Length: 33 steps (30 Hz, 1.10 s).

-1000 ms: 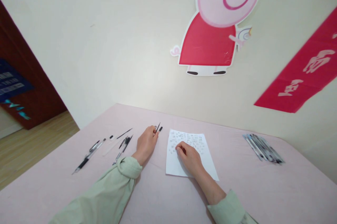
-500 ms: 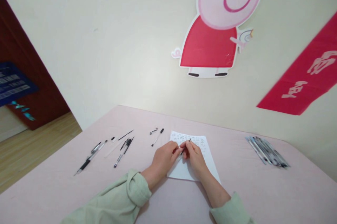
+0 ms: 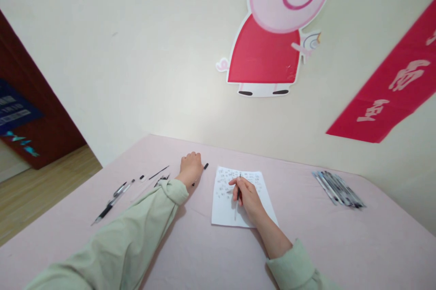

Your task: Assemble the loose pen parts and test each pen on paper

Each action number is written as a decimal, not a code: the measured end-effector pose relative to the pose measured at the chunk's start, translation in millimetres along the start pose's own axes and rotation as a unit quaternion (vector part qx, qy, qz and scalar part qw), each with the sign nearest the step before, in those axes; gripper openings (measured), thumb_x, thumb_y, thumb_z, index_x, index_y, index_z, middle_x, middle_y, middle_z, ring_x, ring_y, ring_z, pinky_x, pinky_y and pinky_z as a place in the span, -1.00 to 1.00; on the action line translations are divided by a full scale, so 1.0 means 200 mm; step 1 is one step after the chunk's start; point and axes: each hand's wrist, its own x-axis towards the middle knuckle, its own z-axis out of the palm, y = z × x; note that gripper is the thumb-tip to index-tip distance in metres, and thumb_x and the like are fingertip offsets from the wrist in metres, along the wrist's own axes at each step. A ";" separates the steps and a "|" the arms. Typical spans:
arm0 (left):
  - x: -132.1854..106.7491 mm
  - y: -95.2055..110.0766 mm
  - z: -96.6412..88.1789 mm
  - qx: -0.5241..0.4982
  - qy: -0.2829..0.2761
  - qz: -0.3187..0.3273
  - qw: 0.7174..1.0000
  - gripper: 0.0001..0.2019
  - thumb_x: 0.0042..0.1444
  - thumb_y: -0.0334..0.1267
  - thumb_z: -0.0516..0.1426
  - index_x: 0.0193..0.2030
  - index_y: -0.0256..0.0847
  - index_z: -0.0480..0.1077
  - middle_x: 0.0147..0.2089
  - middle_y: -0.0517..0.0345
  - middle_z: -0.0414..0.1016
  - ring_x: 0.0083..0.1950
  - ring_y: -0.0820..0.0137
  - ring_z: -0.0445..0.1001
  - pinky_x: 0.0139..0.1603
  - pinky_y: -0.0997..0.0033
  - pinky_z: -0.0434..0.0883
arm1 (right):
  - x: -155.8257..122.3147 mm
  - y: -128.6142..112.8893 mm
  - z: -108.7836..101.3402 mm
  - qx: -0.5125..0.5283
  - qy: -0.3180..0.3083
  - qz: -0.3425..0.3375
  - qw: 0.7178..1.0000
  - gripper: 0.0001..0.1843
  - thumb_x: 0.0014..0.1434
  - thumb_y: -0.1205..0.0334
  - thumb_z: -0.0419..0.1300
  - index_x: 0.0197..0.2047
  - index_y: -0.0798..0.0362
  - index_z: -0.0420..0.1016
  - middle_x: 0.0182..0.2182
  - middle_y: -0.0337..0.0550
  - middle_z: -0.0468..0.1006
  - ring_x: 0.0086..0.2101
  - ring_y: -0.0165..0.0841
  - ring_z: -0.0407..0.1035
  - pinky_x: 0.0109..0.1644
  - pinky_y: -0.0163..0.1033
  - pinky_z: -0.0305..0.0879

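My right hand (image 3: pixel 248 197) pinches a slim pen refill (image 3: pixel 236 212), dark along its upper part and clear at the lower end, over a white sheet of paper (image 3: pixel 223 215) with handwriting on its upper half. To the left of the paper, my left hand (image 3: pixel 191 167) is down at the table with curled fingers. It covers the spot of a loose pen cap and part of a clear pen barrel; what its fingertips hold is hidden. The black end (image 3: pixel 206 166) of that barrel sticks out beside it.
Pens and pen parts (image 3: pixel 114 199) lie on the left of the pink tablecloth (image 3: pixel 190 253), some behind my left sleeve. A row of several pens (image 3: pixel 339 189) lies at the right. The wall (image 3: pixel 170 53) rises behind the table.
My left hand has left the refill and moved left and away from me to the loose cap and barrel. My right hand keeps the refill over the paper. The view has shifted slightly.
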 end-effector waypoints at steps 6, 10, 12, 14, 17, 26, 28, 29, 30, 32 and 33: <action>0.04 0.01 0.01 -0.110 0.005 -0.029 0.994 -0.88 0.05 -0.50 0.07 -0.31 -0.30 0.41 -0.12 -0.22 0.47 0.08 0.05 0.38 0.12 0.06 0.14 | 0.00 -0.01 0.00 0.000 -0.004 0.005 1.000 -0.51 0.21 -0.18 0.00 -0.32 0.11 0.43 -0.72 -0.34 0.35 -0.76 -0.56 0.04 -0.68 -0.40 -0.13; 0.03 0.03 -0.05 -0.251 0.027 -0.039 0.967 -0.92 0.00 -0.49 0.11 -0.41 -0.26 0.38 -0.16 -0.14 0.47 0.09 0.08 0.37 0.14 0.09 0.14 | 0.00 0.00 0.00 -0.007 -0.009 -0.005 1.000 -0.51 0.22 -0.17 -0.01 -0.32 0.11 0.44 -0.76 -0.36 0.28 -0.74 -0.53 0.00 -0.67 -0.40 -0.12; -0.02 0.08 -0.08 -0.343 0.032 -0.039 0.938 -0.94 0.01 -0.44 0.13 -0.38 -0.22 0.37 -0.18 -0.03 0.47 0.03 0.18 0.39 0.09 0.18 0.21 | 0.01 0.01 0.00 -0.012 -0.011 -0.017 1.000 -0.52 0.23 -0.14 -0.01 -0.32 0.12 0.45 -0.77 -0.35 0.26 -0.71 -0.52 0.03 -0.65 -0.41 -0.09; -0.08 0.17 -0.07 -0.444 0.021 -0.047 0.894 -0.98 0.05 -0.36 0.12 -0.34 -0.20 0.36 -0.25 0.08 0.46 -0.12 0.30 0.43 -0.04 0.29 0.31 | 0.01 0.02 0.01 -0.010 -0.016 -0.022 1.000 -0.54 0.24 -0.12 -0.01 -0.31 0.12 0.45 -0.76 -0.36 0.25 -0.70 -0.51 0.04 -0.64 -0.41 -0.07; -0.19 0.32 -0.02 -0.595 -0.032 -0.075 0.800 -0.90 0.09 -0.25 0.10 -0.32 -0.23 0.37 -0.34 0.12 0.44 -0.30 0.40 0.44 -0.22 0.38 0.38 | 0.02 0.03 0.01 0.007 -0.026 -0.024 0.999 -0.58 0.24 -0.08 -0.01 -0.26 0.12 0.44 -0.72 -0.37 0.28 -0.72 -0.53 0.04 -0.65 -0.41 -0.07; -0.28 0.39 0.13 -0.818 -0.139 -0.142 0.540 -0.84 -0.06 -0.33 0.30 -0.41 -0.29 0.38 -0.41 0.20 0.39 -0.49 0.63 0.31 -0.54 0.67 0.24 | 0.02 0.02 0.00 -0.046 -0.044 -0.032 0.997 -0.59 0.24 -0.05 -0.05 -0.29 0.10 0.42 -0.72 -0.35 0.35 -0.75 -0.52 0.04 -0.64 -0.39 -0.03; -0.28 0.37 0.14 -0.834 -0.164 -0.144 0.507 -0.86 -0.05 -0.38 0.29 -0.42 -0.32 0.39 -0.43 0.21 0.37 -0.53 0.66 0.26 -0.62 0.69 0.16 | 0.02 0.01 -0.01 -0.078 -0.047 -0.045 0.995 -0.59 0.24 -0.04 -0.03 -0.34 0.10 0.45 -0.77 -0.36 0.29 -0.73 -0.50 0.07 -0.58 -0.38 0.05; -0.28 0.36 0.15 -0.840 -0.174 -0.143 0.493 -0.87 -0.04 -0.40 0.28 -0.41 -0.33 0.39 -0.43 0.21 0.36 -0.54 0.66 0.25 -0.64 0.69 0.14 | 0.01 0.00 -0.01 -0.089 -0.048 -0.049 0.994 -0.58 0.24 -0.04 -0.02 -0.36 0.10 0.46 -0.79 -0.37 0.27 -0.72 -0.49 0.09 -0.55 -0.37 0.08; -0.28 0.35 0.15 -0.845 -0.183 -0.143 0.481 -0.89 -0.02 -0.42 0.27 -0.40 -0.34 0.39 -0.42 0.20 0.37 -0.55 0.67 0.24 -0.64 0.70 0.14 | 0.01 -0.01 -0.01 -0.097 -0.048 -0.049 0.993 -0.57 0.24 -0.05 -0.02 -0.38 0.09 0.47 -0.80 -0.37 0.24 -0.71 -0.48 0.10 -0.53 -0.37 0.09; -0.27 0.35 0.16 -0.854 -0.195 -0.142 0.462 -0.91 0.01 -0.44 0.25 -0.38 -0.35 0.40 -0.40 0.19 0.38 -0.55 0.68 0.24 -0.63 0.70 0.18 | 0.01 -0.02 -0.02 -0.111 -0.050 -0.042 0.992 -0.56 0.22 -0.07 0.00 -0.42 0.08 0.48 -0.82 -0.37 0.21 -0.72 -0.48 0.08 -0.54 -0.35 0.08; -0.27 0.34 0.17 -0.856 -0.199 -0.143 0.454 -0.93 0.02 -0.45 0.24 -0.37 -0.35 0.40 -0.40 0.19 0.38 -0.55 0.69 0.24 -0.62 0.70 0.20 | 0.01 -0.02 -0.03 -0.120 -0.051 -0.038 0.991 -0.55 0.22 -0.08 0.01 -0.44 0.07 0.49 -0.82 -0.37 0.19 -0.73 -0.47 0.07 -0.55 -0.35 0.07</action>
